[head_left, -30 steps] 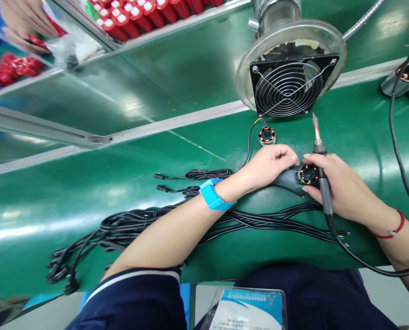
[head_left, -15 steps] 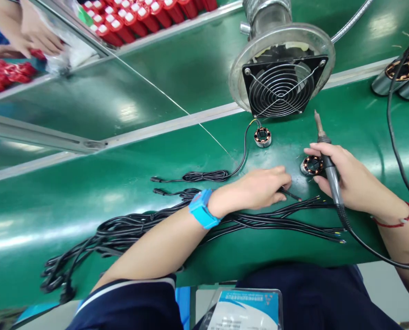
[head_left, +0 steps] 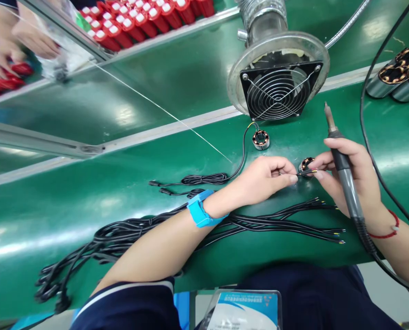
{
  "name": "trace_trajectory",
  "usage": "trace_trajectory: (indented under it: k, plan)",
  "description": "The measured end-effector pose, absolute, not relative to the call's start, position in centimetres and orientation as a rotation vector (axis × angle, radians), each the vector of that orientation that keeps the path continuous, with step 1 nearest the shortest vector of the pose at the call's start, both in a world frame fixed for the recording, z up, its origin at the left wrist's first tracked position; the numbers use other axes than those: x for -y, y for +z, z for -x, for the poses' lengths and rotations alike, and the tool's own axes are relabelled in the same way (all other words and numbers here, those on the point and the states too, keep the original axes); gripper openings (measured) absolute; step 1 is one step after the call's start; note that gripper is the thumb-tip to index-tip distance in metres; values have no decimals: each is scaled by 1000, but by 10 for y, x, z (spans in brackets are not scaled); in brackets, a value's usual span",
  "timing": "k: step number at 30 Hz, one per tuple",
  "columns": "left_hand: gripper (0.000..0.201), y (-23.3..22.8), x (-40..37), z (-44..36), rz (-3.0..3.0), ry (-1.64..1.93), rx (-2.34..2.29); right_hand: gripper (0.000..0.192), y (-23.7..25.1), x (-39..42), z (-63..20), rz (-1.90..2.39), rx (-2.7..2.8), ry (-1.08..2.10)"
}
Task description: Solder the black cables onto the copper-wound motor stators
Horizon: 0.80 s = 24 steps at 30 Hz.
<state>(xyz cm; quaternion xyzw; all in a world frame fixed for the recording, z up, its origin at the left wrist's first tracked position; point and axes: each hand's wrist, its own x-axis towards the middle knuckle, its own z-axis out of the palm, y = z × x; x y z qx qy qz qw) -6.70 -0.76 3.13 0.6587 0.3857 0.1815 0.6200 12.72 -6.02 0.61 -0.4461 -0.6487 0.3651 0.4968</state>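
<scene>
Black-sheathed cable (head_left: 305, 173) sits pinched in the left hand's (head_left: 269, 178) grip, its coloured wire ends projecting past the fingertips, probably to leave them reachable. Right hand's (head_left: 357, 169) grip holds a soldering iron (head_left: 349, 185) across it, tip pointing away from the body, seemingly to keep the metal clear while two fingertips meet narrowly at the wire ends; whether they press them is unclear. Just beyond both grips, a copper-wound ring (head_left: 305, 163) rests on the worktop (head_left: 289, 142), partly hidden by cable and fingers.
</scene>
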Motion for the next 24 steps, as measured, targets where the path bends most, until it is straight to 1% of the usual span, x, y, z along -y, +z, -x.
trace_trajectory:
  k: [6,11,13,15,21,24]
  plan:
    - [14,29,9,66,-1518,367,-873,41,8,60,-128,1146,1559,899]
    - [12,25,13,62,-1325,665,-899,39,9,60,-125,1134,1530,979]
    - [4,25,16,60,-1285,697,-885,40,8,61,-122,1152,1527,988]
    - [2,26,18,58,-1334,707,-879,41,7,62,-120,1161,1541,973]
    - [17,25,23,56,-1445,702,-837,45,6,63,-118,1151,1551,893]
    - [12,29,22,57,-1543,664,-852,43,8,63,-119,1142,1590,869]
